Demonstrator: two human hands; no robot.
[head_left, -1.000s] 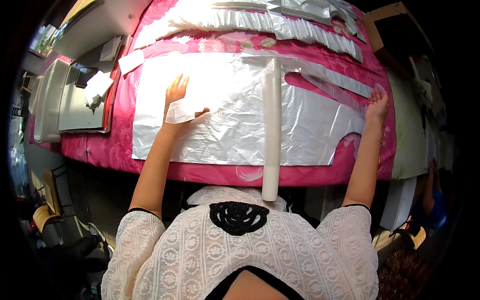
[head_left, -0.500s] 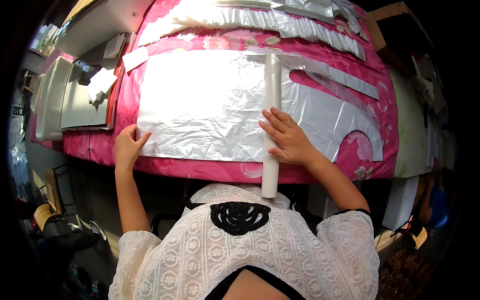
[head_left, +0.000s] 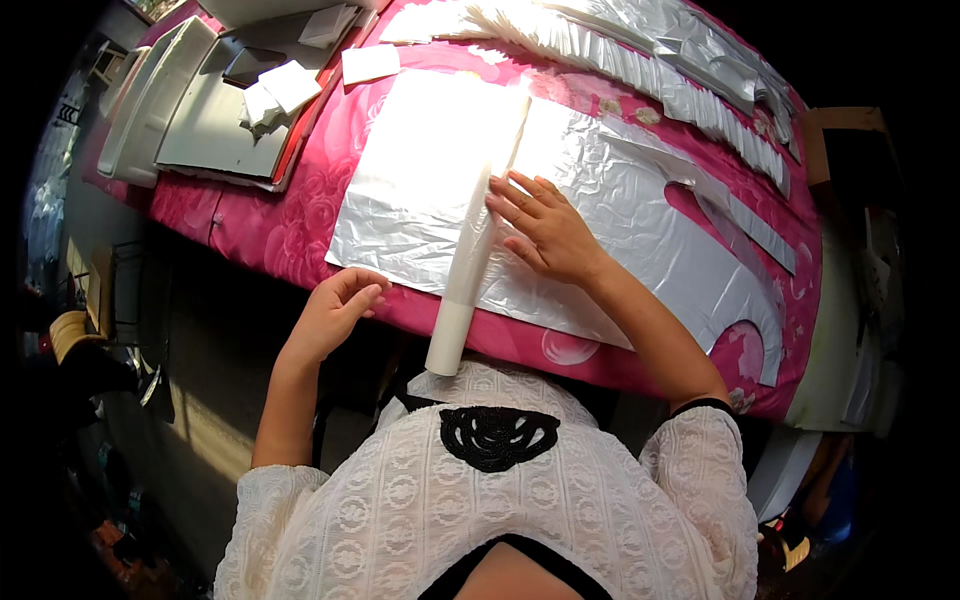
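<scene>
A white roll or tube (head_left: 458, 300) lies across a silvery-white plastic sheet (head_left: 400, 225), tilted with its near end overhanging the table edge toward me. My right hand (head_left: 545, 228) rests against the roll's right side, fingers stretched and fingertips touching it, not wrapped round it. Just off the sheet's near left corner is my left hand (head_left: 335, 312), its fingers loosely bent and the thumb close to them; I see nothing held in it. On the right the sheet has a curved cut-out and long handle-like strips (head_left: 765, 240).
A pink floral cloth (head_left: 285, 215) covers the table. Fanned stacks of white plastic bags (head_left: 690, 105) lie along the far side. At left are a board with white cards (head_left: 290, 85) and a white plastic bin (head_left: 150, 110). A cardboard box (head_left: 855, 145) stands at right.
The view has turned, shifting the scene. The roll has moved left across the sheet with my right hand and now slants. My left hand has left the sheet's left edge, its fingers more bent.
</scene>
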